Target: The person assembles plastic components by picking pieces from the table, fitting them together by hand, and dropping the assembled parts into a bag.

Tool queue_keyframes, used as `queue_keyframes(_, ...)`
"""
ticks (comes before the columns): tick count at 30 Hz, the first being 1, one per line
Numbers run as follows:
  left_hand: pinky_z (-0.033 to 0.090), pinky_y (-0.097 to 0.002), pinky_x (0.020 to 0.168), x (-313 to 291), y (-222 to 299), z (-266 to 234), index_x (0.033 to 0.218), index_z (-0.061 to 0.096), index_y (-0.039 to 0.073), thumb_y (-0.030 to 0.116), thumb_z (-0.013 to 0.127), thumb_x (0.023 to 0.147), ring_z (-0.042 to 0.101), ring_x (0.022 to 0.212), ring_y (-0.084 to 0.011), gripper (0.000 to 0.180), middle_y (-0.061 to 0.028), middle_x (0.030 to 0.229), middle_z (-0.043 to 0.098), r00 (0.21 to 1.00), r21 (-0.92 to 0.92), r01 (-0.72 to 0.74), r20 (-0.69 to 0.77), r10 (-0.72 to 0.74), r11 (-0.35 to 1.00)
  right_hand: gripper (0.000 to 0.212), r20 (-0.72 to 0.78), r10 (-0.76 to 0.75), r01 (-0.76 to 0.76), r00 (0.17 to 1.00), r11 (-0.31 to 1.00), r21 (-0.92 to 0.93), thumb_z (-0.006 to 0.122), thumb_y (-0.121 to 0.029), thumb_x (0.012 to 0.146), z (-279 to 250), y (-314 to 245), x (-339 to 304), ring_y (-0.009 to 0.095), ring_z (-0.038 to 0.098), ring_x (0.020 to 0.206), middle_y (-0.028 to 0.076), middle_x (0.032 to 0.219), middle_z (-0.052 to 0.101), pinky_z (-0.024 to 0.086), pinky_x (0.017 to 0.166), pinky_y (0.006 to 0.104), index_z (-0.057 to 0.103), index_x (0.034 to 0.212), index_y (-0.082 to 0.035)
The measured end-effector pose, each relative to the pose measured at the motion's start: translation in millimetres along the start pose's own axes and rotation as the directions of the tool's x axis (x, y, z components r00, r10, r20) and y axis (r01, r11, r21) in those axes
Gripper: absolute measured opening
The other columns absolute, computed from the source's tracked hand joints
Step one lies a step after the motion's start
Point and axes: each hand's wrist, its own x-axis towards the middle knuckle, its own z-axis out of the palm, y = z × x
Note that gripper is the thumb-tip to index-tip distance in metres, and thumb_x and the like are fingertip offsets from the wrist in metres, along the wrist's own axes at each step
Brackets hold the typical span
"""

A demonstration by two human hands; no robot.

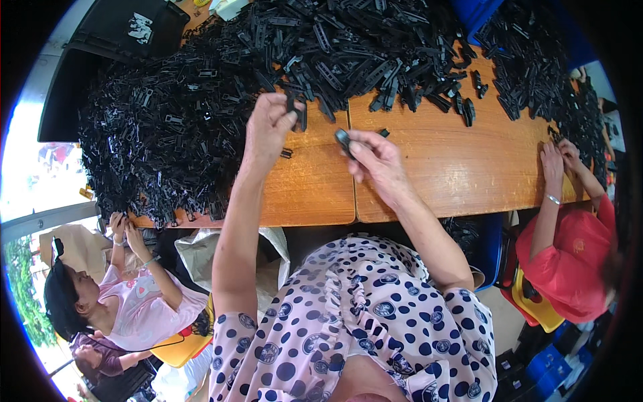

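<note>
My left hand (266, 128) pinches a narrow black plastic piece (291, 102) between thumb and fingers, at the near edge of a large heap of black parts (335, 47). To its right, my right hand (378, 162) grips another black plastic piece (343, 139) with a rounded end, held above the wooden table (429, 181). The two held pieces are apart. A small black part (287, 153) lies on the wood beside my left wrist. Another dark part (384, 132) shows just behind my right fingers. Exactly what kind of parts these are, I cannot tell.
Smaller black pieces (161, 134) form a dense heap at the left, beside a black bin (87, 74). More long parts (529, 60) lie at the far right near a blue bin (472, 17). Co-workers sit at both sides, one in pink (147, 301), one in red (569, 261).
</note>
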Motion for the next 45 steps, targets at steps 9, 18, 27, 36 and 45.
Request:
queue_keyframes(9, 0.048, -0.0273, 0.083, -66.2, -8.7, 36.9, 0.118, 0.044, 0.005, -0.001, 0.052, 0.091, 0.06, 0.093, -0.0134, 0.028, -0.0092, 0.104, 0.063, 0.999, -0.31, -0.018, 0.029, 0.028, 0.95, 0.027, 0.047, -0.042, 0.043, 0.998, 0.999, -0.008, 0.06, -0.016, 0.091, 31.1, 19.1, 0.2, 0.003, 0.053, 0.061, 0.001, 0.084, 0.065, 0.041, 0.052, 0.0164, 0.06, 0.113, -0.001)
queue_keyframes(18, 0.046, -0.0253, 0.084, -100.6, -25.1, 52.1, 0.104, 0.048, 0.005, 0.005, 0.059, 0.09, 0.057, 0.09, -0.0103, 0.018, -0.0076, 0.098, 0.062, 0.993, -0.404, 0.021, -0.101, -0.068, 0.914, 0.019, 0.033, -0.041, 0.048, 0.999, 0.97, -0.239, 0.064, -0.019, 0.089, 28.9, 45.3, -18.9, 0.007, 0.054, 0.064, 0.001, 0.08, 0.062, 0.044, 0.056, 0.0201, 0.059, 0.096, -0.003)
queue_keyframes(27, 0.047, -0.0276, 0.083, -99.1, -14.8, 53.0, 0.106, 0.054, 0.003, 0.014, 0.061, 0.09, 0.063, 0.085, -0.0145, 0.021, -0.0099, 0.098, 0.066, 0.99, -0.422, 0.067, -0.083, -0.113, 0.904, 0.026, 0.115, -0.078, 0.117, 0.99, 0.916, -0.385, 0.066, -0.026, 0.087, 11.3, 59.3, -14.5, 0.008, 0.051, 0.07, 0.0, 0.077, 0.057, 0.044, 0.065, 0.0253, 0.056, 0.091, -0.003)
queue_keyframes(36, 0.049, -0.0292, 0.066, -35.5, 2.9, 9.2, 0.089, 0.054, 0.003, 0.008, 0.056, 0.088, 0.06, 0.074, -0.0149, 0.005, -0.0086, 0.077, 0.06, 0.973, -0.203, 0.205, -0.062, -0.222, 0.957, 0.022, 0.343, -0.33, 0.418, 0.879, 0.192, -0.888, 0.069, -0.013, 0.078, -16.1, -8.3, -5.5, 0.025, 0.055, 0.096, 0.011, 0.105, 0.053, 0.048, 0.078, 0.0358, 0.058, 0.095, -0.003)
queue_keyframes(45, 0.05, -0.04, 0.069, 26.7, -8.9, -9.2, 0.094, 0.058, 0.005, -0.009, 0.056, 0.071, 0.06, 0.079, -0.0293, 0.026, -0.0101, 0.098, 0.055, 0.891, 0.897, -0.424, 0.387, 0.239, 0.128, 0.024, 0.37, -0.285, 0.392, 0.884, 0.023, -0.92, 0.063, -0.007, 0.081, -69.6, -23.9, 18.0, 0.029, 0.055, 0.098, 0.011, 0.107, 0.056, 0.047, 0.084, 0.0381, 0.059, 0.104, -0.005)
